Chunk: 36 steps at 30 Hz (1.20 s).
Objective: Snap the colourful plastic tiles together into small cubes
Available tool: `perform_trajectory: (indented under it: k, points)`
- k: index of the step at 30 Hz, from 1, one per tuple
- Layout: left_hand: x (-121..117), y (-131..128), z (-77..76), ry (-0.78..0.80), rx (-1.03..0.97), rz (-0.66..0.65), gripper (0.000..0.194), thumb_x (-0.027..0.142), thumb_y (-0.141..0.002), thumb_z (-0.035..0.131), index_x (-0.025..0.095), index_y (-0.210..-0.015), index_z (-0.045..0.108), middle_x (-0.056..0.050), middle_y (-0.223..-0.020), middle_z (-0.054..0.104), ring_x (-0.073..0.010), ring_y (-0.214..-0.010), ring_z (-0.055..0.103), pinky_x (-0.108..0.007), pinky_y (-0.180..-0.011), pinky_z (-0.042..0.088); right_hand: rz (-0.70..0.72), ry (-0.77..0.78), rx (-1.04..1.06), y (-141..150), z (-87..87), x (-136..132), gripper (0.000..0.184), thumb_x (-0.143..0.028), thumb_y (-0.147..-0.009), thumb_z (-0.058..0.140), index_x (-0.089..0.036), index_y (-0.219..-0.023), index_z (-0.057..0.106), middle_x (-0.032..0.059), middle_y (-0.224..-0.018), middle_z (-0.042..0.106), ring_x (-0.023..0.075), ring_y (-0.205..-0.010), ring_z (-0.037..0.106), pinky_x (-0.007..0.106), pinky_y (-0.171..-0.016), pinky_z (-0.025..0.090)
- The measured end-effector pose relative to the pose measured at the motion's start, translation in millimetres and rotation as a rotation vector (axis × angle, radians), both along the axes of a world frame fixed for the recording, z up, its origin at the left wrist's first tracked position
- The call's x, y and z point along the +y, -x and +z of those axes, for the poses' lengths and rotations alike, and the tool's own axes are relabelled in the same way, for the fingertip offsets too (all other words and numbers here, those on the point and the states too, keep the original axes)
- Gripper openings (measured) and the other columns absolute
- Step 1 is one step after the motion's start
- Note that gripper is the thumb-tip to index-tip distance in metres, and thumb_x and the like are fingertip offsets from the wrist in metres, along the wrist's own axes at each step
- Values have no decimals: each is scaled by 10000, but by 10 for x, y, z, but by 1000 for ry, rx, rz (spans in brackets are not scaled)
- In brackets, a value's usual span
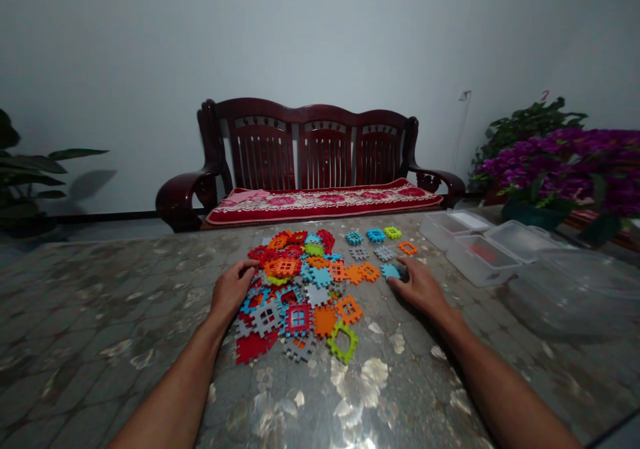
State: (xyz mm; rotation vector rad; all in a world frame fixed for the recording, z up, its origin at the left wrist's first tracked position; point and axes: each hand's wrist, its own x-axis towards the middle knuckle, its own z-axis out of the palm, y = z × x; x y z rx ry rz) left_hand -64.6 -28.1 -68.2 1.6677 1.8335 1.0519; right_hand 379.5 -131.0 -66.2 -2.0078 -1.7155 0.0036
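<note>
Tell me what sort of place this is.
Most likely a living room in a home: a dark carved wooden bench with a red floral cushion stands against the wall, with a leafy potted plant and purple flowers to either side.

the left hand (pixel 231 289) hides the edge of the heap of plastic tiles (pixel 300 282) beneath it. the fingers of the right hand (pixel 419 286) partly cover a blue tile (pixel 389 271), its grip unclear. far right of that hand, a clear plastic lid (pixel 565 289) blurs into the picture's edge.

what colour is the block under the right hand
Light blue: the plastic interlocking block beneath the right hand, shown best in the head view.
</note>
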Motion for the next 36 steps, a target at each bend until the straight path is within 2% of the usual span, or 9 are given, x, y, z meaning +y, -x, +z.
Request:
perform_trajectory:
  k: [4,10,16,23,28,32,36]
  points:
    - [-11,-3,5,11,22,-5,320,315,-854,542,238,-1047,786,-47,-1117,814,-249,-1039,731,-319,-902,522,-116,76,-118,166,96,7,578,-464,-876,661,-160,-1366,620,169,-1283,702,338,-1199,622,427,-1011,470]
    - [1,-3,-19,13,29,0,313,312,-859,546,247,-1047,787,-31,-1110,816,-231,-1016,733,-298,-884,520,-148,106,-191,215,119,13,492,-300,-889,600,-132,-1351,622,178,-1250,716,332,-1171,626,396,-970,454]
    - [10,-2,-44,-19,9,-20,305,305,-861,537,243,-1025,787,-24,-1077,821,-222,-996,737,-288,-874,527,-152,91,-169,182,96,7,506,-344,-888,616,-129,-1345,629,185,-1243,719,336,-1130,641,392,-916,466]
    - [15,6,-42,-11,27,-17,303,295,-871,540,244,-1035,789,-29,-1077,821,-223,-1000,740,-285,-869,532,-179,84,-116,93,45,-3,514,-281,-863,625,-145,-1358,624,156,-1194,742,297,-1070,679,336,-832,464]
    - [-8,-8,-18,-18,31,-14,297,283,-877,538,255,-1031,791,-23,-1102,818,-227,-1017,741,-291,-870,529,-213,-3,18,-10,104,-2,568,-377,-839,635,-196,-1377,610,109,-1181,750,277,-974,704,338,-752,477]
    - [-13,-18,-6,1,18,-21,297,271,-878,532,251,-1024,789,-19,-1080,821,-222,-1009,743,-284,-854,528,-138,-77,125,21,194,211,648,-404,-814,642,-187,-1420,558,100,-1200,747,245,-904,714,334,-752,498]
    - [-14,-22,-4,-8,9,-32,303,259,-884,517,251,-1023,786,-16,-1082,820,-215,-1010,741,-277,-845,523,-68,-92,230,242,279,608,685,-369,-809,647,-170,-1452,517,103,-1208,748,237,-927,723,339,-812,527]
